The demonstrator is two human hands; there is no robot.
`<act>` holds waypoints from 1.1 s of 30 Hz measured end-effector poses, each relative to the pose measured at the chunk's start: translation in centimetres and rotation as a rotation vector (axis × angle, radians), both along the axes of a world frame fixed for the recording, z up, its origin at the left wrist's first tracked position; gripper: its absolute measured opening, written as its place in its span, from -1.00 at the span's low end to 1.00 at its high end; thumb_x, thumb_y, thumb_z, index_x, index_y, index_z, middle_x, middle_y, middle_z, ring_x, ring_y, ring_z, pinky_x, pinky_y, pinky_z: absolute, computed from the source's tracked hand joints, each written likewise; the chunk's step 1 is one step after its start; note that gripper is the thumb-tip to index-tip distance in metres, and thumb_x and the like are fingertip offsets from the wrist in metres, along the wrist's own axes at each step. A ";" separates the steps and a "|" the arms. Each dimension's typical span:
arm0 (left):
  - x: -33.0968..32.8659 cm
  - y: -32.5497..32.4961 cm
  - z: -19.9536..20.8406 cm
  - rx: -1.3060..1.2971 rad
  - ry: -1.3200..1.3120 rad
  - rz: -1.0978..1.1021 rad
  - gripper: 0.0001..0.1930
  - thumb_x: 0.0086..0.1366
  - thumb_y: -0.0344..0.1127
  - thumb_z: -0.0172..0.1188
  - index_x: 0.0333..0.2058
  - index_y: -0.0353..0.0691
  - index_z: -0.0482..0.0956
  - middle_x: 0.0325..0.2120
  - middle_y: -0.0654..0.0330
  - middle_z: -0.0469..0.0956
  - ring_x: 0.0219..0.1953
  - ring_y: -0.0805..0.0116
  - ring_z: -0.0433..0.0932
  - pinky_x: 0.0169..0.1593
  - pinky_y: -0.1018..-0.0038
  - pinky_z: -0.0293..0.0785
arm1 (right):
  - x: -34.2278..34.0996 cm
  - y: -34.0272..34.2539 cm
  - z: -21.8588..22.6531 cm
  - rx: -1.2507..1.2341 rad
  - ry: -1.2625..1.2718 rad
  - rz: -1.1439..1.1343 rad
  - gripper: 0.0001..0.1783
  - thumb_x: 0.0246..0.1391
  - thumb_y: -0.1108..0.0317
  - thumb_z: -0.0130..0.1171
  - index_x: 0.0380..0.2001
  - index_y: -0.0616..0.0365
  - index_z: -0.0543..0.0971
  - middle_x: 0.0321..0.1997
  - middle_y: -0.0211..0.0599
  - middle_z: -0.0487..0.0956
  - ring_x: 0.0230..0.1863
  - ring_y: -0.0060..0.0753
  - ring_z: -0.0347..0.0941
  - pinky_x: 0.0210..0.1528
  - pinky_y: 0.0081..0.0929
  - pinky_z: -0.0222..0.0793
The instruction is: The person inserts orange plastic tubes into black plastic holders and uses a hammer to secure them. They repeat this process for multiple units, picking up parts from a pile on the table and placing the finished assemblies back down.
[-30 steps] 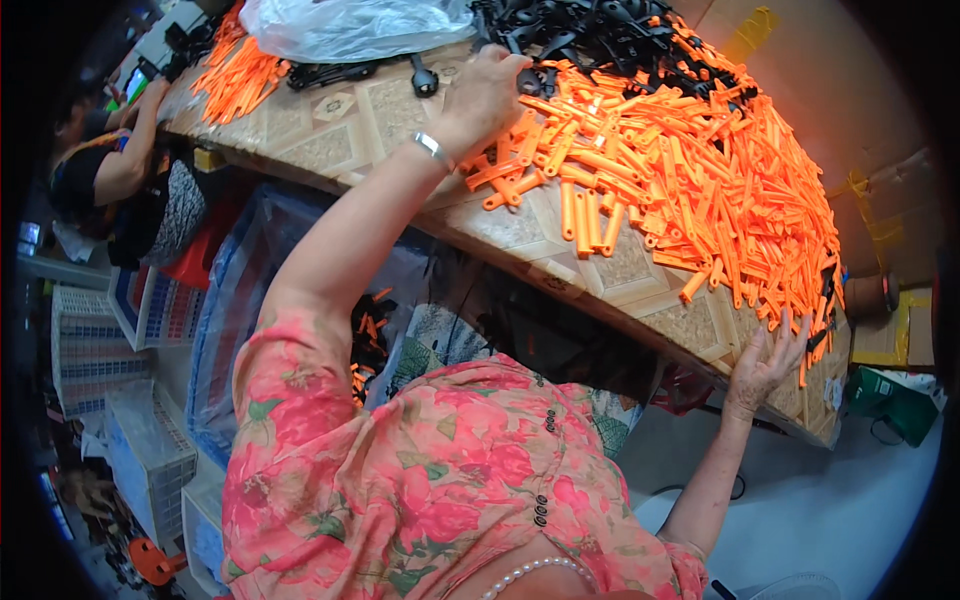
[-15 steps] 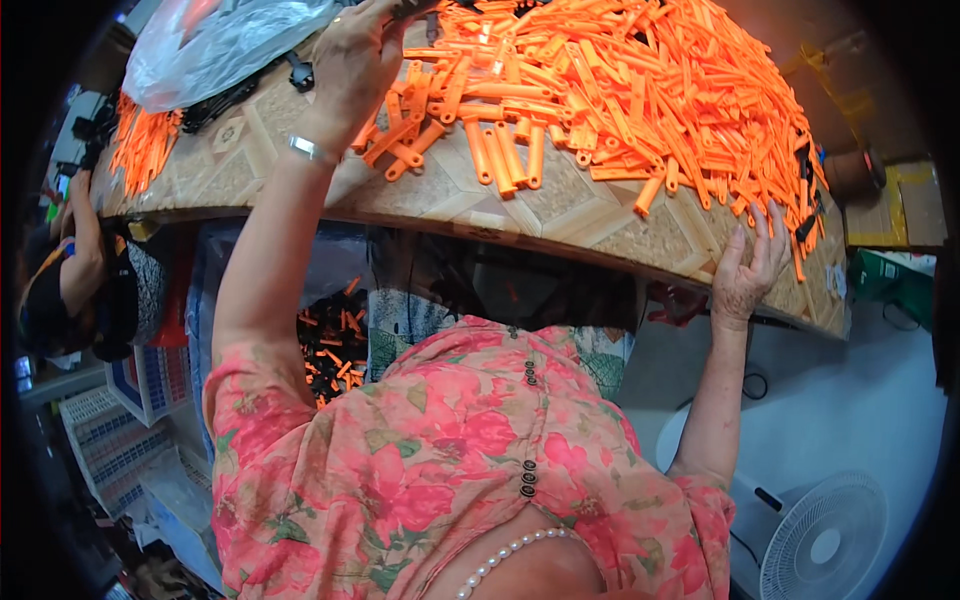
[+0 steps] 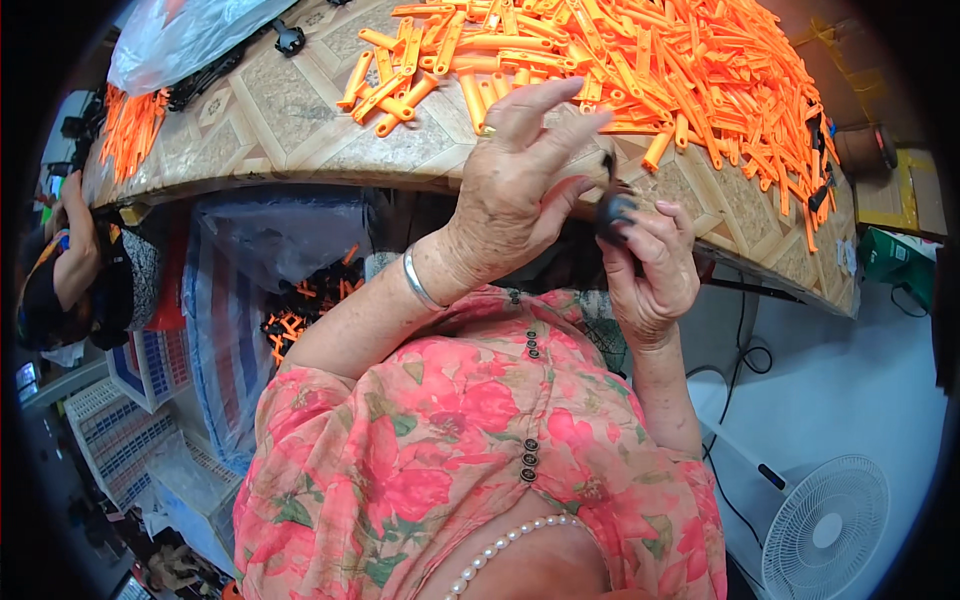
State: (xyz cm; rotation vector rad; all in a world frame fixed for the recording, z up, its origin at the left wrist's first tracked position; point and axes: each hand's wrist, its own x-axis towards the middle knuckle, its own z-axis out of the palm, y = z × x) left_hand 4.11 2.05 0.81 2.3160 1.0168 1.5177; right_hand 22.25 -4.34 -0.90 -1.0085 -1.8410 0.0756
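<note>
Near the table's front edge, my right hand (image 3: 655, 262) pinches a small black plastic part (image 3: 616, 212) between thumb and fingers. The part is blurred, so its exact kind does not show. Just to its left is my left hand (image 3: 515, 190), palm turned toward the part, its fingers stretched out and apart with nothing in them. A wide heap of orange plastic handle-like pieces (image 3: 680, 90) covers the table beyond both hands. A few loose orange pieces (image 3: 400, 95) lie at the heap's left side, beyond my left hand.
The patterned table (image 3: 300, 130) curves across the view. A clear plastic bag (image 3: 185, 40) and black parts (image 3: 289, 40) lie at the far left. Below is a striped sack (image 3: 225, 330) by orange and black pieces. A co-worker (image 3: 75, 260) sits left; a fan (image 3: 826, 528) stands right.
My left hand has come back from the far left of the table toward my right hand. My right hand has left the heap's right edge, moved inward and now holds the black part.
</note>
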 end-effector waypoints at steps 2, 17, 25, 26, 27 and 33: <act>0.4 -0.7 -0.7 -0.317 -0.253 -0.229 -0.44 0.06 -0.62 0.24 0.10 -0.22 0.51 0.10 -0.01 0.42 0.03 0.00 0.53 0.02 0.28 0.51 | 0.1 -0.1 0.0 0.032 -0.014 -0.036 -0.78 -0.08 0.50 0.38 -0.31 0.06 0.61 -0.37 -0.37 0.65 -0.33 -0.41 0.57 0.13 -0.24 0.30; -1.2 -0.8 -2.8 -0.408 -0.297 -0.363 -0.82 0.31 -0.57 0.11 -0.14 -0.33 0.57 -0.13 0.10 0.61 -0.09 0.35 0.60 0.04 0.46 0.51 | 0.6 1.5 1.2 -0.047 -0.037 -0.134 -0.62 -0.04 0.45 0.37 -0.08 0.12 0.61 -0.17 -0.28 0.63 -0.22 -0.24 0.55 -0.03 -0.28 0.41; -1.4 -1.4 -0.9 -0.958 -0.775 -0.291 -0.79 0.46 -0.29 0.06 -0.09 -0.31 0.53 -0.19 0.02 0.66 -0.21 0.44 0.65 -0.23 0.58 0.60 | 4.3 4.7 -0.3 -0.170 -0.244 -0.298 -0.67 -0.02 0.45 0.34 -0.11 0.12 0.62 -0.10 -0.28 0.58 0.01 -0.18 0.47 0.09 -0.23 0.33; -1.3 -1.3 -0.7 -1.014 -0.852 -0.312 -0.78 0.46 -0.30 0.06 -0.07 -0.31 0.51 -0.19 0.00 0.65 -0.21 0.41 0.65 -0.22 0.58 0.61 | 4.1 4.6 0.1 -0.114 -0.236 -0.276 -0.69 -0.02 0.45 0.34 -0.14 0.12 0.63 -0.08 -0.28 0.60 0.02 -0.18 0.47 0.11 -0.23 0.32; -1.3 -1.4 -0.6 -1.069 -0.929 -0.327 -0.77 0.45 -0.31 0.06 -0.04 -0.32 0.50 -0.18 -0.02 0.65 -0.20 0.38 0.66 -0.21 0.57 0.62 | 3.7 4.5 0.4 -0.060 -0.224 -0.250 -0.72 -0.02 0.45 0.35 -0.18 0.11 0.63 -0.07 -0.28 0.61 0.03 -0.19 0.48 0.13 -0.23 0.32; 0.1 -2.0 -1.0 -1.217 -1.090 -0.382 -0.81 0.40 -0.37 0.12 -0.09 -0.32 0.48 -0.18 0.08 0.58 -0.20 0.41 0.62 -0.09 0.50 0.67 | 0.6 3.3 2.0 -0.002 -0.218 -0.069 -0.81 -0.03 0.46 0.35 -0.32 0.04 0.57 0.04 -0.25 0.64 0.18 -0.18 0.48 0.34 -0.10 0.13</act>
